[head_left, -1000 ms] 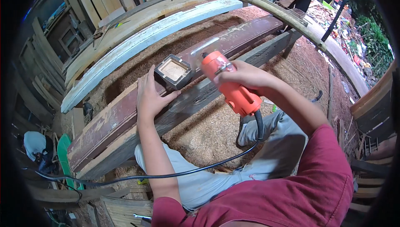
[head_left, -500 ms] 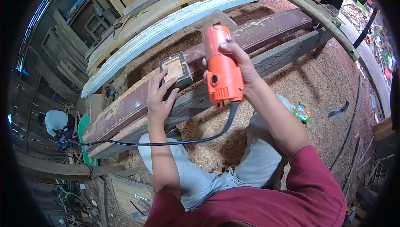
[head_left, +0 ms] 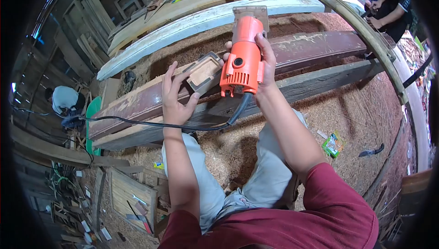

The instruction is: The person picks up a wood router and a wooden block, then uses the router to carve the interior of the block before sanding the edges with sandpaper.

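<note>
My right hand is wrapped round an orange power tool with a clear base plate at its upper end. A black cord runs from its lower end off to the left. Just left of the tool, a small wooden block with a rectangular recess and dark edging rests on the maroon beam. My left hand lies at the block's left side, fingers spread, the fingertips near or touching its edge.
A grey beam runs along the near side, with a white beam beyond. A curved pole crosses at the right. One person stands upper right; another crouches left. A green packet lies on wood shavings.
The view has shifted. The tool is turned more upright and sits closer to the block, which has turned so its recess slants. My left fingers have opened wider beside it.
</note>
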A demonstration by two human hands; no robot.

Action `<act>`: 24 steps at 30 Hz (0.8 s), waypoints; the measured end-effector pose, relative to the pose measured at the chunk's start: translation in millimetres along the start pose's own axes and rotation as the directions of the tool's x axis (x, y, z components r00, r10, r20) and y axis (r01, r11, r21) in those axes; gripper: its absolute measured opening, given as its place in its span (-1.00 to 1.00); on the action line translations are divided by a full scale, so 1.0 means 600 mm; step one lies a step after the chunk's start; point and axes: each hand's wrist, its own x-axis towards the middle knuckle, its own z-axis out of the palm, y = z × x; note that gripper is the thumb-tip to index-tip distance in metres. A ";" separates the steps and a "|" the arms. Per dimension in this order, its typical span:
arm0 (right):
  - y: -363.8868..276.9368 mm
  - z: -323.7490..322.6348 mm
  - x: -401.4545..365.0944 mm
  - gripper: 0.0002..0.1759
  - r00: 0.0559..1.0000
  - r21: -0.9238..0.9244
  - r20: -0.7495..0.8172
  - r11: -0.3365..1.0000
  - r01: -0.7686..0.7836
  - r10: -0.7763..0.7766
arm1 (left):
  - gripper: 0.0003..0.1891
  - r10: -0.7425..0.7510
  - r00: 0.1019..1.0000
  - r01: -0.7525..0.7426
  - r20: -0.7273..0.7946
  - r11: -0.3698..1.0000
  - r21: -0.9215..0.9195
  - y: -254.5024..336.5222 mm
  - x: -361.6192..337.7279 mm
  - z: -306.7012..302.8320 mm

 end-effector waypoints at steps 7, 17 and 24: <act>-0.001 0.008 -0.001 -0.14 0.999 0.081 0.040 0.997 0.006 -0.009 | -0.02 -0.155 0.988 0.153 0.023 0.985 0.078 0.009 -0.002 0.020; -0.025 -0.002 -0.029 -0.17 0.996 0.085 0.089 0.996 0.009 -0.016 | 0.14 -0.101 0.992 0.072 -0.072 0.942 -0.327 0.008 -0.009 0.036; -0.034 -0.011 -0.056 -0.15 0.992 0.107 0.121 0.994 0.020 -0.033 | 0.13 -0.095 0.982 0.032 -0.166 0.938 -0.345 0.035 -0.007 0.071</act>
